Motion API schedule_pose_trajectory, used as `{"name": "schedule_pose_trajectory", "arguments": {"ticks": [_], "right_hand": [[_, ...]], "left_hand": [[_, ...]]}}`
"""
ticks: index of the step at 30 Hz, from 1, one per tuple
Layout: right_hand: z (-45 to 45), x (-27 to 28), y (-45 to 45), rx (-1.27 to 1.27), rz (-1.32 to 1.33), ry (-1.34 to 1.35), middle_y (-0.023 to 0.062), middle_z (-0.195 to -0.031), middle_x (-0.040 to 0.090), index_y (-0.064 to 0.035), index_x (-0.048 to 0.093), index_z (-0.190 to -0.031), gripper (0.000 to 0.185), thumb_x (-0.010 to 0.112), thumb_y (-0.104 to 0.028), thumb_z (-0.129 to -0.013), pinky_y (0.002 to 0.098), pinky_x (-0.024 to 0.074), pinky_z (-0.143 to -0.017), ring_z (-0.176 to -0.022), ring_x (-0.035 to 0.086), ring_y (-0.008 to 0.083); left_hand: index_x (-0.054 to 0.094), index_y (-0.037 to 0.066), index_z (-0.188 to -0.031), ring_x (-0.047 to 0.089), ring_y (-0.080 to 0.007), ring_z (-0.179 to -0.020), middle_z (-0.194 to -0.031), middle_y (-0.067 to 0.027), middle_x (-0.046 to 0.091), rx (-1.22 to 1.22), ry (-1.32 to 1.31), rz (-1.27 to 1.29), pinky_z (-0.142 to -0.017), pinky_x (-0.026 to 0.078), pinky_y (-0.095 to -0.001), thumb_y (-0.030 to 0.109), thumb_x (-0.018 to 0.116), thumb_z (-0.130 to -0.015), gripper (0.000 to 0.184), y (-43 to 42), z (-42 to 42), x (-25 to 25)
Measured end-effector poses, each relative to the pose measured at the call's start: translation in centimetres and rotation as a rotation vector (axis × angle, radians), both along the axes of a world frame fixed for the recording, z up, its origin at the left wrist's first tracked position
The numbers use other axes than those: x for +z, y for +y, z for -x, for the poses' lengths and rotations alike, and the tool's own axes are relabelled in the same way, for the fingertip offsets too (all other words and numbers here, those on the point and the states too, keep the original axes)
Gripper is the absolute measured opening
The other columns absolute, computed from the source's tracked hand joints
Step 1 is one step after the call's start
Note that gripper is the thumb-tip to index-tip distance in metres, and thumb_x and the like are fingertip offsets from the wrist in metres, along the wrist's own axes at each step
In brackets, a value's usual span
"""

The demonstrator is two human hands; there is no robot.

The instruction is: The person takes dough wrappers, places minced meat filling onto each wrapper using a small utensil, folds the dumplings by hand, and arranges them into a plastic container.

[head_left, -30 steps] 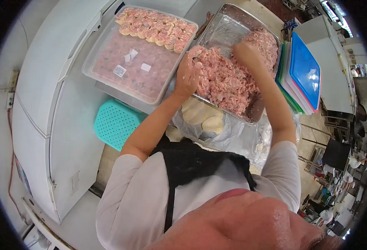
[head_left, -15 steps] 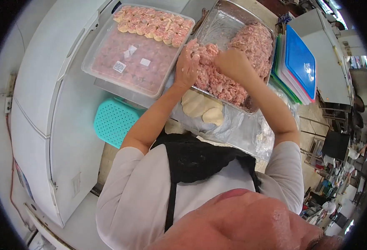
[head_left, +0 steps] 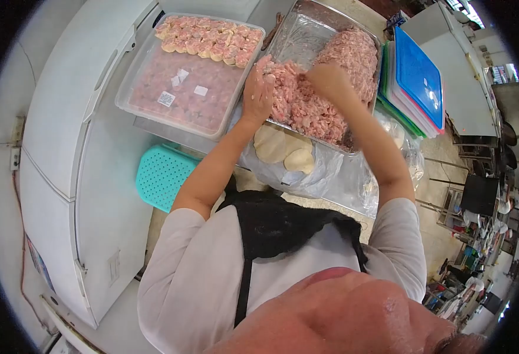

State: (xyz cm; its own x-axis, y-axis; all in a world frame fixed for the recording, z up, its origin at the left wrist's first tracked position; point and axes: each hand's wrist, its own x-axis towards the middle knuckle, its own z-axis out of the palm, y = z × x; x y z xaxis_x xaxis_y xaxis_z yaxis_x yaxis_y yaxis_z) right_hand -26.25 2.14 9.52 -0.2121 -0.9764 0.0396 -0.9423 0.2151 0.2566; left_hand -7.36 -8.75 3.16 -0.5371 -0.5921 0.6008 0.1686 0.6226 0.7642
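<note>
Pink ground meat (head_left: 318, 121) fills the near and right parts of a metal tray (head_left: 287, 47). My left hand (head_left: 257, 94) is at the tray's left edge, curled, with bits of meat on the fingers; what its palm holds is hidden. Over the meat, my right hand (head_left: 330, 82) is closed, its fingertips turned away from view. Round pale dough wrappers (head_left: 277, 144) lie on plastic sheeting just below the tray. To the left, filled dumplings (head_left: 212, 38) stand in rows on the lid of a plastic container (head_left: 144, 97).
Stacked coloured lids, with a blue lid (head_left: 418, 74) outermost, lean at the tray's right. A turquoise perforated stool (head_left: 165, 177) stands below the table at left, beside a white refrigerator (head_left: 109, 200). Crumpled clear plastic (head_left: 368, 194) hangs at the table's near edge.
The view has shifted slightly, so the tray and containers sit a little further left and up. Both hands remain at the meat, with the right hand still closed over it.
</note>
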Motion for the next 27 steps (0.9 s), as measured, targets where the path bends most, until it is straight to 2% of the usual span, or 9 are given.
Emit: {"name": "schedule_pose_trajectory", "arguments": {"ticks": [3,8,11,12,15,19,22,24,27], "right_hand": [[-4.0,1.5,3.1,0.038,-0.099,0.037,0.0147,-0.073,0.066,-0.0077,0.068,-0.071,0.023,0.054,-0.021,-0.083,0.0422,0.0528,-0.057,-0.068,0.067,0.0308],[-6.7,11.7,7.1,-0.119,-0.100,-0.049,0.0143,-0.073,0.065,-0.0081,0.064,-0.075,0.027,0.053,-0.029,-0.088,0.0446,0.0505,-0.059,-0.069,0.066,0.0318],[-9.3,7.2,8.1,-0.082,-0.002,-0.177,0.0149,-0.075,0.065,-0.0067,0.063,-0.080,0.027,0.053,-0.030,-0.088,0.0449,0.0501,-0.062,-0.072,0.065,0.0324],[-9.6,5.1,7.8,-0.145,-0.127,-0.202,0.0158,-0.077,0.064,-0.0069,0.062,-0.083,0.026,0.053,-0.030,-0.089,0.0448,0.0499,-0.065,-0.076,0.064,0.0328],[-5.6,0.8,8.7,-0.126,0.015,-0.256,0.0158,-0.075,0.063,-0.0071,0.060,-0.080,0.028,0.052,-0.031,-0.090,0.0451,0.0494,-0.065,-0.075,0.063,0.0337],[-7.3,5.7,9.0,-0.300,-0.093,-0.211,0.0171,-0.080,0.066,-0.0063,0.065,-0.079,0.037,0.049,-0.037,-0.092,0.0475,0.0495,-0.065,-0.076,0.064,0.0359],[-10.7,8.7,9.6,-0.367,0.015,-0.187,0.0165,-0.080,0.065,-0.0054,0.064,-0.079,0.037,0.050,-0.038,-0.092,0.0475,0.0487,-0.066,-0.076,0.064,0.0355],[-11.1,7.2,10.4,-0.329,0.053,-0.310,0.0164,-0.079,0.065,-0.0054,0.063,-0.079,0.036,0.051,-0.037,-0.092,0.0473,0.0483,-0.066,-0.076,0.063,0.0358],[-8.8,2.1,12.3,-0.333,0.067,-0.408,0.0172,-0.080,0.064,-0.0056,0.063,-0.079,0.034,0.053,-0.036,-0.091,0.0471,0.0478,-0.068,-0.078,0.062,0.0370]], "left_hand": [[0.042,-0.005,-0.129,0.046,-0.0380,-0.116,-0.126,-0.0234,0.048,0.006,0.037,-0.034,-0.103,0.034,-0.0409,0.022,0.036,-0.098,0.041,0.2,0.1,-0.1],[0.041,-0.005,-0.130,0.045,-0.0380,-0.118,-0.128,-0.0236,0.047,-0.022,0.087,-0.107,-0.104,0.032,-0.0407,0.020,0.033,-0.098,0.042,-0.3,0.1,-0.5],[0.041,-0.005,-0.129,0.045,-0.0386,-0.118,-0.127,-0.0240,0.048,-0.012,0.067,-0.087,-0.104,0.032,-0.0414,0.024,0.034,-0.097,0.043,0.0,0.1,-0.3],[0.042,-0.005,-0.129,0.045,-0.0389,-0.118,-0.126,-0.0241,0.048,0.000,0.058,-0.074,-0.104,0.033,-0.0416,0.025,0.035,-0.097,0.044,0.0,0.1,-0.2],[0.043,-0.006,-0.127,0.045,-0.0399,-0.118,-0.126,-0.0249,0.049,0.002,0.055,0.049,-0.103,0.033,-0.0417,0.027,0.037,-0.096,0.046,-0.2,-0.1,-0.8],[0.045,-0.004,-0.125,0.048,-0.0419,-0.109,-0.117,-0.0252,0.052,0.008,0.033,-0.001,-0.097,0.036,-0.0445,0.030,0.039,-0.095,0.046,0.2,-0.4,0.7],[0.046,-0.002,-0.124,0.049,-0.0402,-0.106,-0.115,-0.0236,0.053,0.016,-0.003,-0.013,-0.094,0.037,-0.0449,0.029,0.040,-0.095,0.043,0.1,-0.1,0.2],[0.046,0.000,-0.125,0.049,-0.0382,-0.107,-0.115,-0.0212,0.053,0.052,-0.028,0.136,-0.094,0.037,-0.0445,0.028,0.043,-0.093,0.042,0.1,-0.4,0.5],[0.048,0.002,-0.124,0.048,-0.0377,-0.108,-0.116,-0.0204,0.053,0.051,0.034,0.076,-0.096,0.036,-0.0451,0.026,0.046,-0.091,0.040,0.1,0.2,-0.3]]}}
